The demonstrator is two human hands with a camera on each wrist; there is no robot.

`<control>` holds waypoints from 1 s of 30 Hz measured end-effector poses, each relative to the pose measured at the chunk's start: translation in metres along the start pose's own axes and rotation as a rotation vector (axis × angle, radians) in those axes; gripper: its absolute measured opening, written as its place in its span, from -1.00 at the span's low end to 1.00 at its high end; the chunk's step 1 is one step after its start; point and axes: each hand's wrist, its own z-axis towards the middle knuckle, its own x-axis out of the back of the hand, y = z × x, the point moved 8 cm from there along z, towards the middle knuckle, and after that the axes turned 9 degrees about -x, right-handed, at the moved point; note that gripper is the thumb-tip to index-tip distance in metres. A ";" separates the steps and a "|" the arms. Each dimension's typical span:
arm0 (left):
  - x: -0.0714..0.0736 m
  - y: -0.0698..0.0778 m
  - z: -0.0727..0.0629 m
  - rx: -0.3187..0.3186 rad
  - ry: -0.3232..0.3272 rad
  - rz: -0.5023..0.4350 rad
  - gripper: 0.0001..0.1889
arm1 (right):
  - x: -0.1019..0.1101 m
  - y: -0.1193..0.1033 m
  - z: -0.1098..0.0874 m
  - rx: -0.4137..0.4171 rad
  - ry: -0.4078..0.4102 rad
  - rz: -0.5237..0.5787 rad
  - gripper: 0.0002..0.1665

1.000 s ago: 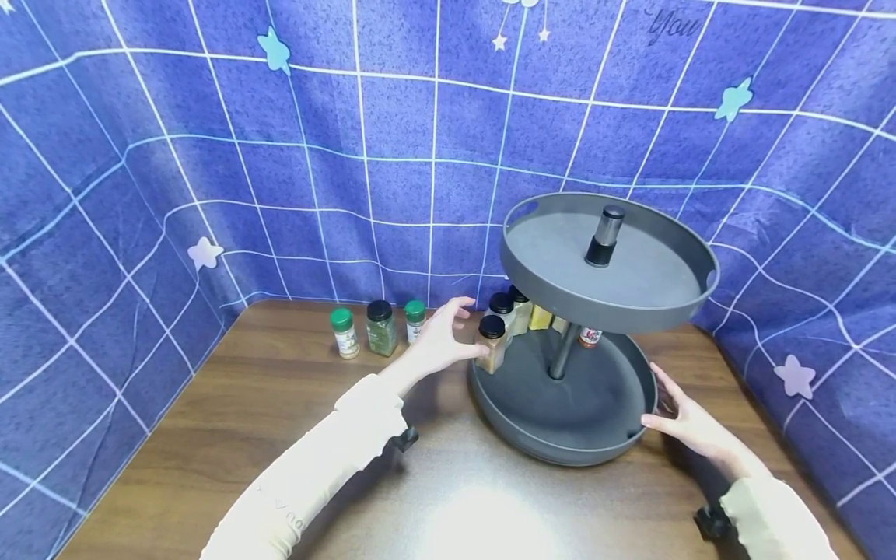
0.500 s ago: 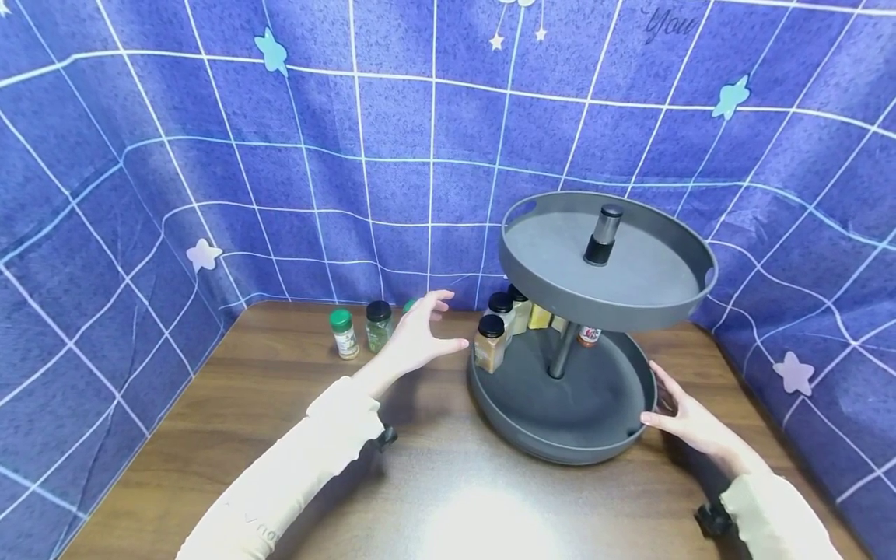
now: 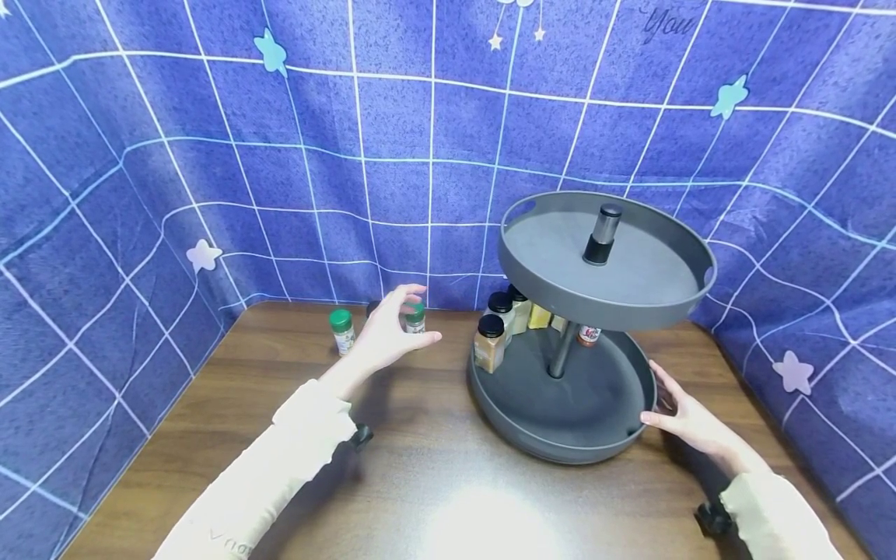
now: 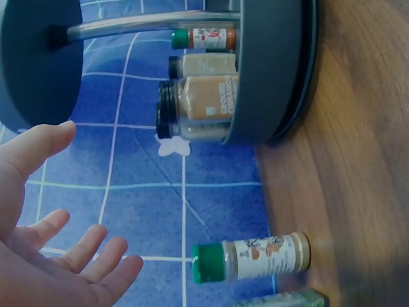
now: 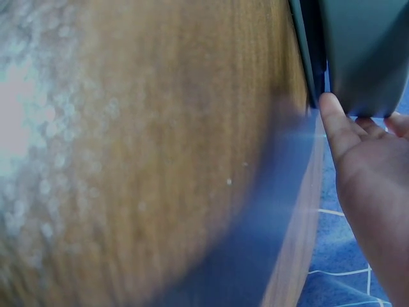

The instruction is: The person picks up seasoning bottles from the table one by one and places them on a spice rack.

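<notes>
In the head view my left hand (image 3: 381, 334) hovers before the loose spice jars, its fingers apart and nothing in them. Just past its fingers stands a green-capped spice jar (image 3: 415, 318); the hand mostly hides a black-capped jar (image 3: 373, 308). Another green-capped jar (image 3: 342, 332) stands to the left. On the right is a grey two-tier turntable rack (image 3: 581, 435). Along the left of its lower tier stands a ground cinnamon jar (image 4: 211, 99) with a black lid. My right hand (image 3: 700, 428) touches the lower tier's outer side with fingertips and thumb, fingers fairly straight.
More jars stand behind the cinnamon, including a black-lidded jar (image 3: 500, 309) and a small red-labelled jar (image 3: 589, 335). The upper tier (image 3: 651, 264) overhangs them. A blue grid-patterned cloth (image 3: 392, 194) hangs behind the wooden table (image 3: 252, 404).
My left hand has let go of the cinnamon jar, which now stands on the lower tier, and moved left to the loose jars. The right hand has stayed put.
</notes>
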 end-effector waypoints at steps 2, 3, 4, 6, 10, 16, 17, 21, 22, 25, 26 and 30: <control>0.005 -0.002 -0.002 0.014 0.012 0.001 -0.20 | 0.000 0.001 0.000 0.001 -0.002 0.003 0.00; 0.008 -0.003 -0.003 0.018 0.018 -0.002 -0.20 | 0.000 0.001 0.000 0.001 -0.003 0.003 0.00; 0.011 -0.004 -0.004 0.024 0.023 -0.007 -0.20 | 0.000 0.001 0.000 0.002 -0.004 0.003 0.01; 0.016 -0.006 -0.005 0.029 0.029 -0.008 -0.21 | 0.000 0.001 0.000 0.002 -0.003 0.004 0.01; 0.027 -0.009 -0.009 0.022 0.042 -0.025 -0.21 | 0.000 0.000 0.000 -0.004 0.001 0.000 0.02; 0.042 -0.014 -0.014 0.003 0.080 -0.063 -0.18 | 0.001 0.001 -0.001 -0.015 0.001 -0.004 0.02; 0.044 -0.016 -0.016 0.003 0.086 -0.069 -0.18 | 0.001 0.001 -0.001 -0.016 0.002 -0.004 0.01; 0.052 -0.024 -0.020 0.017 0.101 -0.063 -0.17 | 0.001 0.001 -0.001 -0.019 0.005 -0.004 0.01; 0.054 -0.026 -0.022 0.018 0.105 -0.057 -0.17 | 0.001 0.001 -0.001 -0.020 0.006 -0.006 0.01; 0.060 -0.033 -0.026 0.037 0.118 -0.027 -0.16 | 0.001 0.001 -0.002 -0.020 0.007 -0.011 0.01; 0.062 -0.036 -0.027 0.043 0.124 -0.025 -0.17 | 0.001 0.001 -0.002 -0.020 0.008 -0.012 0.01; 0.069 -0.047 -0.032 0.066 0.151 -0.034 -0.17 | 0.001 0.001 -0.002 -0.019 0.007 -0.010 0.01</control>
